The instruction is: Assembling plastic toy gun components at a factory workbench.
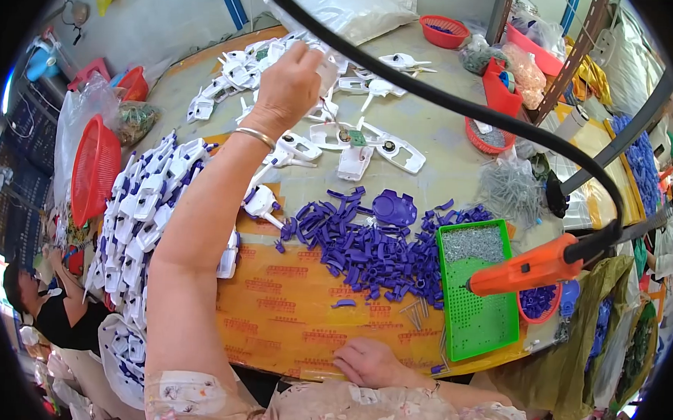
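Observation:
My left hand [291,80] is stretched out over the far pile of white plastic housings [237,70]. Its fingers are curled round a white plastic housing [328,73], mostly hidden by the hand. Just below lie opened white housings [403,154] with a small green circuit board [356,138] and round dark parts. My right hand [371,362] rests at the near table edge, fingers loosely spread on the yellow-taped surface and holding nothing. Between the hands spreads a heap of small purple plastic pieces [372,249], with a larger purple plate [394,209] at its far side.
A green tray [513,323] of small screws stands at the right, with an orange electric screwdriver [518,267] hanging over it. A black cable [461,99] arches across. White-and-purple assemblies [145,202] pile up at left, near a red basket [94,173]. Another person [73,311] sits far left.

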Tool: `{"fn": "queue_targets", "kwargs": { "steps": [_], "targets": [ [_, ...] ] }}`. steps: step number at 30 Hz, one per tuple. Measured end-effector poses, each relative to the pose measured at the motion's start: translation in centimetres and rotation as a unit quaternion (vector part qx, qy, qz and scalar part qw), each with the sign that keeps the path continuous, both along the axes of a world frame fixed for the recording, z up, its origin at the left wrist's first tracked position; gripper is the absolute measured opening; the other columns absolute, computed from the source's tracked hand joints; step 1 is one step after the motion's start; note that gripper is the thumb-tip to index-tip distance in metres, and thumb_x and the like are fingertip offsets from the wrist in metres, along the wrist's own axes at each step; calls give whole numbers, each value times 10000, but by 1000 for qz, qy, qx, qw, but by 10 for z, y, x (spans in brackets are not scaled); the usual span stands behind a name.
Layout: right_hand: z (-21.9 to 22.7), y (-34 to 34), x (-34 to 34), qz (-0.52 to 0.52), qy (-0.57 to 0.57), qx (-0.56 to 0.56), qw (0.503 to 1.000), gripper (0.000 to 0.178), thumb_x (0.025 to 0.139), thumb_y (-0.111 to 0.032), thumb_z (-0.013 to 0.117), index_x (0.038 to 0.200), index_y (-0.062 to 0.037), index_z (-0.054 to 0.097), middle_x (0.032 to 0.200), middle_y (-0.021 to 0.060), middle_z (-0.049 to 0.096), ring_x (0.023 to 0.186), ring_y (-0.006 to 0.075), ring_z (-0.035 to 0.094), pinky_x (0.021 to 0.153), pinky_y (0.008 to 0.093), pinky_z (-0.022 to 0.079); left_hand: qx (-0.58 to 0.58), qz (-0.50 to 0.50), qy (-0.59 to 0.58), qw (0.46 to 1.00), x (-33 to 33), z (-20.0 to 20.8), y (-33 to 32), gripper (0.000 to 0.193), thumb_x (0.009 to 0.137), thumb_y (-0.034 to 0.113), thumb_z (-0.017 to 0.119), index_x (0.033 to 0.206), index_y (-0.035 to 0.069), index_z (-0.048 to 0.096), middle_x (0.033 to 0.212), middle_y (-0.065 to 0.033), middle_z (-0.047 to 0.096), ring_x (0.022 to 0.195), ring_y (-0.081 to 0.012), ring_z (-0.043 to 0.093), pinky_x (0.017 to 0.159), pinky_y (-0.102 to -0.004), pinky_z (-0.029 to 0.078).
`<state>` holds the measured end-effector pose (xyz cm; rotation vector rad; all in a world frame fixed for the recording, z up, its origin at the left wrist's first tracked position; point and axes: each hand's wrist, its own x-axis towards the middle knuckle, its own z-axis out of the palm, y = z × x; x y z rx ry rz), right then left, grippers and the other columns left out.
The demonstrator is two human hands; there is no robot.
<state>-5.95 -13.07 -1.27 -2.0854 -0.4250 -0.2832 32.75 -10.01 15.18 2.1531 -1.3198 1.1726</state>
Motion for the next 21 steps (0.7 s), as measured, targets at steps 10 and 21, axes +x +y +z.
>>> {"fn": "queue_targets", "kwargs": {
  "steps": [10, 21],
  "targets": [
    [4, -1, -2, 7, 11, 6, 1000, 93, 793, -133, 637, 822, -58, 592, 739, 101, 537, 675, 286, 572, 580, 366, 471, -55, 38, -35, 997, -17, 41, 34, 200, 780, 79, 563, 969, 48, 616, 900, -123, 591, 719, -319, 604, 598, -398, 506],
    [10, -5, 0, 14, 25, 20, 999, 91, 796, -112, 626, 827, -36, 587, 749, 138, 541, 679, 314, 563, 579, 391, 462, 171, 164, 57, 970, -6, -30, 63, 64, 794, 96, 548, 828, 51, 576, 907, -138, 558, 828, -306, 614, 680, -413, 509]
  ]
}}
